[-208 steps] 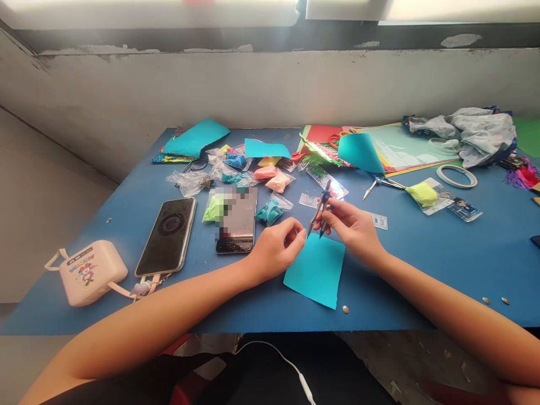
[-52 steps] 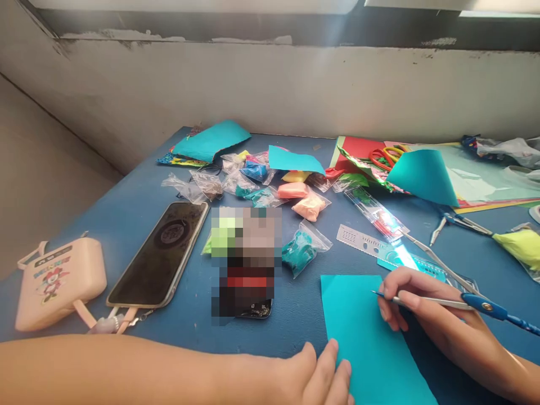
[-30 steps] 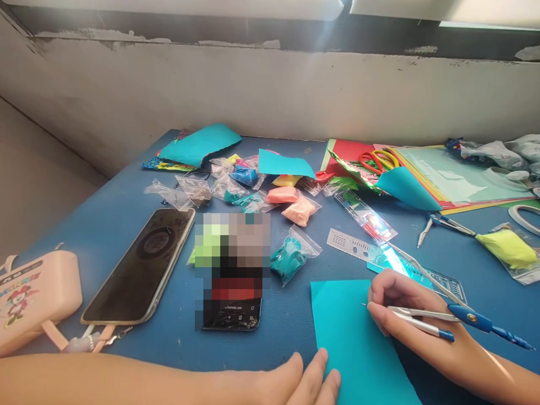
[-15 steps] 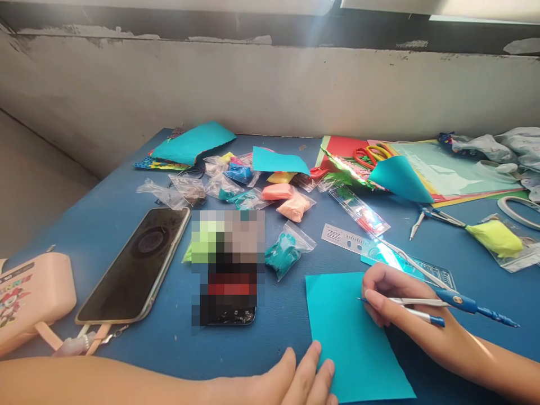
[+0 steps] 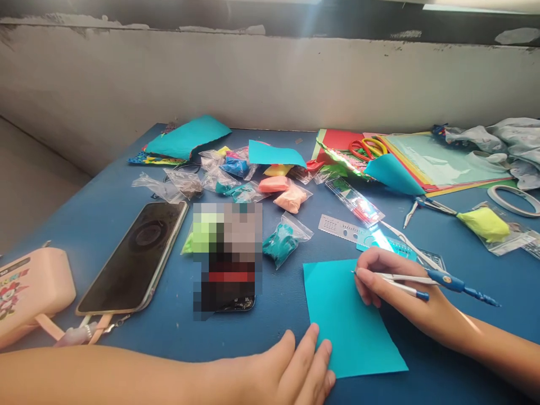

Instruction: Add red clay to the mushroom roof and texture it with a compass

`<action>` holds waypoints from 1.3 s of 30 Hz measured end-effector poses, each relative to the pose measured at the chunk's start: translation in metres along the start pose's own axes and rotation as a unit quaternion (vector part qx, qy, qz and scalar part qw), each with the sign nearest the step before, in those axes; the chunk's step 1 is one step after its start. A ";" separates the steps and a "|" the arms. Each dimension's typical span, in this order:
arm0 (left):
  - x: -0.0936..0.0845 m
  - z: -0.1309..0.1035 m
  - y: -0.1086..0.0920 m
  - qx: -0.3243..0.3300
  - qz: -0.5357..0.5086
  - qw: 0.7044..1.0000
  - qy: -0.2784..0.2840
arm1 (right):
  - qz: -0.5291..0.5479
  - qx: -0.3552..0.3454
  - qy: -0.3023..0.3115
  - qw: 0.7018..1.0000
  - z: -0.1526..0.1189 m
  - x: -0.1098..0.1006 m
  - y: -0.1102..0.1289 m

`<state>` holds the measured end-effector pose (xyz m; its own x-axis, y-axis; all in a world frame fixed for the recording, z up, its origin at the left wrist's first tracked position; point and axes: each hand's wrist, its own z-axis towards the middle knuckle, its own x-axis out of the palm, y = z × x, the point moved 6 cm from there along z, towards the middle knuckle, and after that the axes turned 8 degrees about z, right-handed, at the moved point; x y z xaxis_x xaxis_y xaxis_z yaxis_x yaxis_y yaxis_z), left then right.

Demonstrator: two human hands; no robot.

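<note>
A square of turquoise paper (image 5: pixel 343 332) lies on the blue table in front of me. My left hand (image 5: pixel 301 365) rests with fingers stretched along its lower left edge, holding nothing. Over the paper's upper right part, my right hand (image 5: pixel 379 278) pinches a drawing compass (image 5: pixel 447 279) with a blue hinge. One white leg and a blue-capped white piece show beside the fingers. The compass's thin tip points left near the far edge of the paper; whether it touches is unclear. Just beyond that hand lie a clear ruler (image 5: pixel 341 225) and a turquoise stencil (image 5: pixel 392 246).
A large phone (image 5: pixel 135 256) and a pink case (image 5: pixel 37 289) lie at left. Behind the paper are several bags of coloured clay (image 5: pixel 280 243) and a blurred-out phone (image 5: pixel 236 304). Farther back are scissors (image 5: pixel 367 149), coloured sheets (image 5: pixel 447 154), another compass (image 5: pixel 415 208) and a tape roll (image 5: pixel 514 201).
The whole view has shifted a little, so things sit higher in the picture. My right hand with the compass has moved slightly toward the paper's far edge. The left hand stays at the paper's edge.
</note>
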<state>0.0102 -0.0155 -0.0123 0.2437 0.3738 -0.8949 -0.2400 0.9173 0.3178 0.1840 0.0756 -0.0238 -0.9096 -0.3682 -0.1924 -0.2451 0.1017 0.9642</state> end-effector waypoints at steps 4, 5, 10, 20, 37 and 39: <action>-0.004 0.003 0.002 0.013 -0.008 0.999 0.030 | 0.026 -0.004 -0.023 0.999 0.001 0.000 -0.001; -0.004 0.003 0.003 0.019 -0.012 0.999 0.039 | 0.029 -0.006 -0.029 0.999 0.001 0.000 -0.002; -0.004 0.003 0.000 0.021 -0.012 1.000 0.017 | 0.011 -0.030 -0.032 0.999 0.000 -0.001 -0.001; -0.001 0.001 -0.005 -0.040 -0.076 0.996 -0.014 | 0.032 -0.078 0.004 0.996 -0.001 -0.003 0.000; 0.001 0.000 -0.001 0.009 -0.076 0.997 -0.009 | -0.009 -0.088 0.005 0.996 0.001 -0.007 0.000; 0.001 0.000 -0.002 0.007 -0.077 0.997 -0.007 | -0.023 -0.092 0.010 0.995 0.001 -0.007 0.001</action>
<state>0.0105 -0.0165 -0.0142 0.2907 0.2297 -0.9288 -0.1858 0.9658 0.1807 0.1894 0.0791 -0.0222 -0.8919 -0.3863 -0.2352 -0.2194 -0.0854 0.9719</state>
